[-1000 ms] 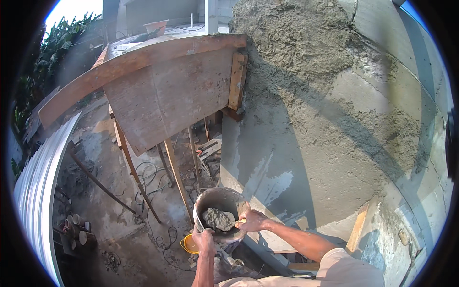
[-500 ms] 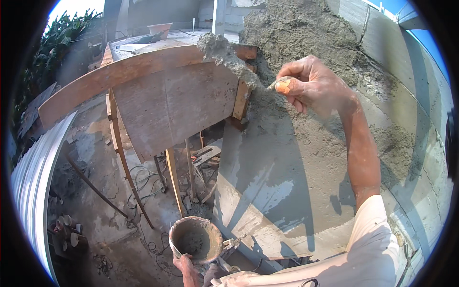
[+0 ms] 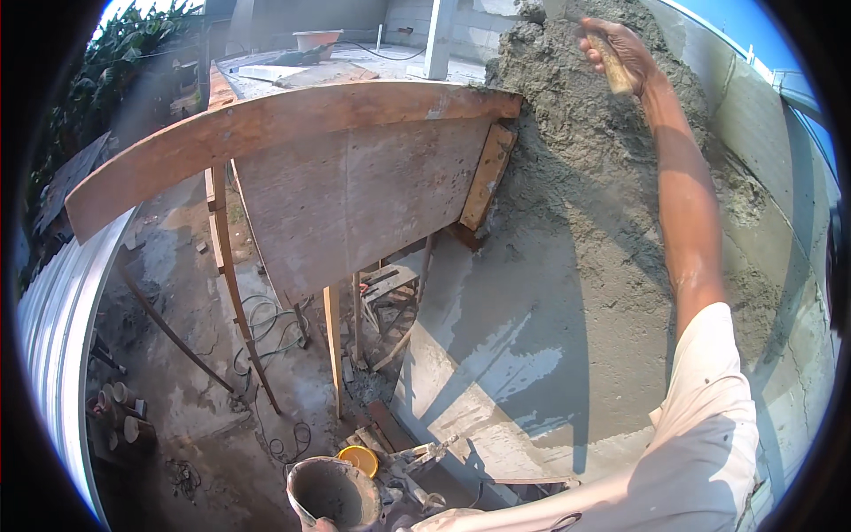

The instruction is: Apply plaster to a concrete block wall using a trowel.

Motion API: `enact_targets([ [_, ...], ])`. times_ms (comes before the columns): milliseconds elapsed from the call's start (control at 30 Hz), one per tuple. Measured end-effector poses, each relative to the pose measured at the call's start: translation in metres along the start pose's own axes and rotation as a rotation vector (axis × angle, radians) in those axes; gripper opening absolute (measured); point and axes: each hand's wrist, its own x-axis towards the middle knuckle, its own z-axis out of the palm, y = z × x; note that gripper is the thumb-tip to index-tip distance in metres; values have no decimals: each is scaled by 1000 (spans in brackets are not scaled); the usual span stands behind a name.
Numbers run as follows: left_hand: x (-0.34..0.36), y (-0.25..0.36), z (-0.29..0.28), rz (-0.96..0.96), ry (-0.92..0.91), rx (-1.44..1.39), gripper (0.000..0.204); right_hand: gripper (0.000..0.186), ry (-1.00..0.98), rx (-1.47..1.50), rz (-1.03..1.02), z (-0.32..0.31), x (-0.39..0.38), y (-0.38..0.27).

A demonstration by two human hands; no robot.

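Observation:
My right hand [image 3: 626, 55] is stretched up and closed around the wooden handle of a trowel [image 3: 610, 66]. Its blade lies near the top of the picture, hard to tell from the rough wet mortar [image 3: 576, 133] on the wall. At the bottom edge, a bucket [image 3: 373, 496] with grey mortar inside is held by my left hand [image 3: 324, 525], of which only a little shows at the rim. Below the rough mortar, the wall [image 3: 532, 275] is coated smoother and partly shaded.
Left of the wall stands a curved wooden form board [image 3: 292, 111] over a plywood panel [image 3: 355, 186], propped on timber posts [image 3: 332, 346]. Far below are a cable, scraps and a yellow round lid [image 3: 359, 458]. Corrugated metal sheet [image 3: 66, 337] edges the left side.
My right hand has moved up and slightly right along the wall. The mortar clump that hung off the trowel no longer shows apart from the wall. The bucket sits lower and further left.

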Motion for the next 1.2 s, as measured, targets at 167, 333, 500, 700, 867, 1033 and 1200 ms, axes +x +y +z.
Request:
enact_targets([
  [167, -10, 87, 47, -128, -161, -435, 59, 30, -237, -286, 337, 42, -117, 37],
  [333, -17, 171, 98, -199, -383, -514, 57, 21, -821, -778, 311, 180, -289, 138],
  [500, -26, 285, 152, -16, -573, -284, 54, 17, -965, -1120, 20, 260, -412, 226],
  [700, -33, 331, 167, 224, -724, -306, 71, 19, -955, -1061, 202, 292, -438, 277],
  [867, -38, 348, 157, 67, -813, -367, 67, 30, -751, -804, 642, 310, -473, 267],
  [1033, -37, 327, 173, 0, -719, -478, 64, 37, -670, -544, 781, 304, -471, 270],
  [1200, -36, 316, 166, -308, -636, -668, 59, 38, -638, -428, 784, 253, -423, 228],
])
